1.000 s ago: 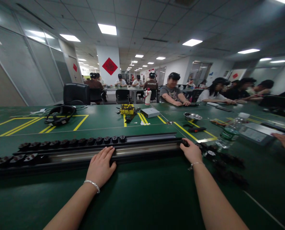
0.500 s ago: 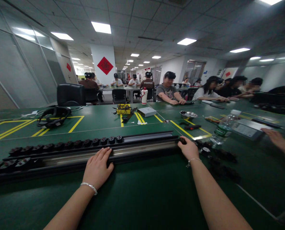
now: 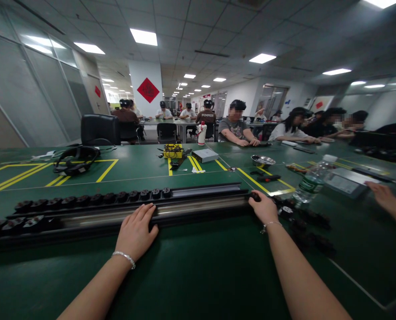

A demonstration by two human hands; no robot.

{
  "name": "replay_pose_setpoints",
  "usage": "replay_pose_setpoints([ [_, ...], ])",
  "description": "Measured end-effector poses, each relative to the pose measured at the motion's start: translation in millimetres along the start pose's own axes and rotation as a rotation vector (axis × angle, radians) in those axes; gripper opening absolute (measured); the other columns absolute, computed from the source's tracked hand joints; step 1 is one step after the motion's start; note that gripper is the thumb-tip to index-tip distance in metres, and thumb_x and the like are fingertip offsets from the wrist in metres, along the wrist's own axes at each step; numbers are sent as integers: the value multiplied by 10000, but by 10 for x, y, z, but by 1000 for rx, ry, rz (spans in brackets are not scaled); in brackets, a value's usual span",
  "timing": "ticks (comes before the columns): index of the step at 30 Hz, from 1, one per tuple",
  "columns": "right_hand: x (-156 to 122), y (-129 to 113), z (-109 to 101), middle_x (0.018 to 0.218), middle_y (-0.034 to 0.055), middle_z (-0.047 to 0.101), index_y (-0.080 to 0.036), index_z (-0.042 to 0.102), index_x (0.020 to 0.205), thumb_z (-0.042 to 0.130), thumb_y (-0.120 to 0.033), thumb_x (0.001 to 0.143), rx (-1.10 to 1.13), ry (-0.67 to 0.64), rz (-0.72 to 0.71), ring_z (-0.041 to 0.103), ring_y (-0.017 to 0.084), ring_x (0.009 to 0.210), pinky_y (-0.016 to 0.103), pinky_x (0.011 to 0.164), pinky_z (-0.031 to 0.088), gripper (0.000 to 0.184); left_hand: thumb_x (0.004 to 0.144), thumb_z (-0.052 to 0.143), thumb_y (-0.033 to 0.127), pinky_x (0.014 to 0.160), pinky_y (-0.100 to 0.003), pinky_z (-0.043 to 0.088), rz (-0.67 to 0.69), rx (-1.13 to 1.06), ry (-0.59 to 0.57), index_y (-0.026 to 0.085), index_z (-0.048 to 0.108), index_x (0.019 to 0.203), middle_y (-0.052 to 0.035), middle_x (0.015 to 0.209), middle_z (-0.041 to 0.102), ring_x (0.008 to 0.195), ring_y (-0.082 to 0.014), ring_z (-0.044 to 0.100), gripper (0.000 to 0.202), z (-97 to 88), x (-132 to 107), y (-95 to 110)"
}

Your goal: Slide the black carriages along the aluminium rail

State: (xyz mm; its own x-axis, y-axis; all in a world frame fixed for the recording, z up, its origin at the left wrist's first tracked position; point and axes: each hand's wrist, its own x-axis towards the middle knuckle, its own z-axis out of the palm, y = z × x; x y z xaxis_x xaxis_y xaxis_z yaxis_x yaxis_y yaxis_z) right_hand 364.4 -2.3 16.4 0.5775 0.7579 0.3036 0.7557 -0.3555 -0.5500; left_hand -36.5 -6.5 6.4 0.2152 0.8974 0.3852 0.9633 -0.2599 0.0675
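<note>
A long black power strip rail [image 3: 191, 206] with a shiny channel lies across the table before me. My left hand [image 3: 136, 231] rests on its middle, fingers stretched flat over the channel and thumb apart on the near edge. At the rail's right end, my right hand [image 3: 263, 208] is closed on a small black socket module [image 3: 255, 196], mostly hidden by the fingers. Several round black socket modules [image 3: 34, 223] sit in the left part of this rail. Behind it, a second rail [image 3: 207, 190] carries a row of similar modules [image 3: 107, 198].
Loose black modules [image 3: 313, 218] lie right of my right hand, beside a water bottle [image 3: 314, 180]. A co-worker's hand [image 3: 382, 193] reaches in from the right near a grey box [image 3: 346, 182]. Farther back are a headset [image 3: 76, 161], a metal bowl [image 3: 262, 161] and a red-black tool [image 3: 268, 178].
The view has shifted very slightly. My right hand stays at the rail's right end with the socket module, and my left hand keeps its place on the rail.
</note>
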Motion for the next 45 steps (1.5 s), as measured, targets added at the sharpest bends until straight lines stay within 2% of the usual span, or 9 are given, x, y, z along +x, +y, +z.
replay_pose_setpoints([
  [18,66,72,31,923,59,649,-211,614,1061,492,-339,685,25,32,5,580,205,816,284,703,429,416,756,424,327,973,-409,249,-22,70,26,242,382,1306,-50,1335,438,1248,-236,325,558,49,-5,95],
  [24,43,37,16,922,61,649,-212,616,1054,492,-341,683,32,28,14,579,208,808,285,692,427,412,736,435,355,987,-449,210,-68,90,-24,213,404,1294,-84,1324,440,1244,-254,314,577,21,32,177],
  [28,31,20,9,898,61,650,-216,616,1057,484,-339,683,37,24,23,579,204,769,284,664,425,415,717,447,383,991,-510,199,-92,90,-22,198,393,1300,-119,1318,434,1243,-272,323,614,42,71,287],
  [31,33,25,14,914,60,647,-220,613,1058,484,-335,682,40,17,25,579,207,789,285,676,425,414,715,454,353,1042,-522,113,-5,93,31,171,392,1300,-111,1366,386,1301,-272,233,615,105,101,414],
  [35,38,44,22,931,59,645,-223,606,1070,482,-338,685,48,17,22,578,211,819,289,700,427,421,716,470,369,1085,-427,114,179,47,67,138,378,1307,-80,1413,326,1327,-239,191,641,208,147,601],
  [39,35,59,23,942,58,645,-225,606,1067,485,-343,683,63,23,12,582,212,821,292,699,433,420,732,465,379,1083,-402,154,192,9,61,133,384,1302,-85,1379,384,1297,-232,271,626,269,187,725],
  [45,33,98,50,965,51,643,-215,612,1050,485,-332,682,116,42,-16,584,198,845,286,734,442,406,742,456,364,1066,-397,207,179,-3,68,130,397,1291,-88,1364,405,1281,-232,301,599,274,196,743],
])
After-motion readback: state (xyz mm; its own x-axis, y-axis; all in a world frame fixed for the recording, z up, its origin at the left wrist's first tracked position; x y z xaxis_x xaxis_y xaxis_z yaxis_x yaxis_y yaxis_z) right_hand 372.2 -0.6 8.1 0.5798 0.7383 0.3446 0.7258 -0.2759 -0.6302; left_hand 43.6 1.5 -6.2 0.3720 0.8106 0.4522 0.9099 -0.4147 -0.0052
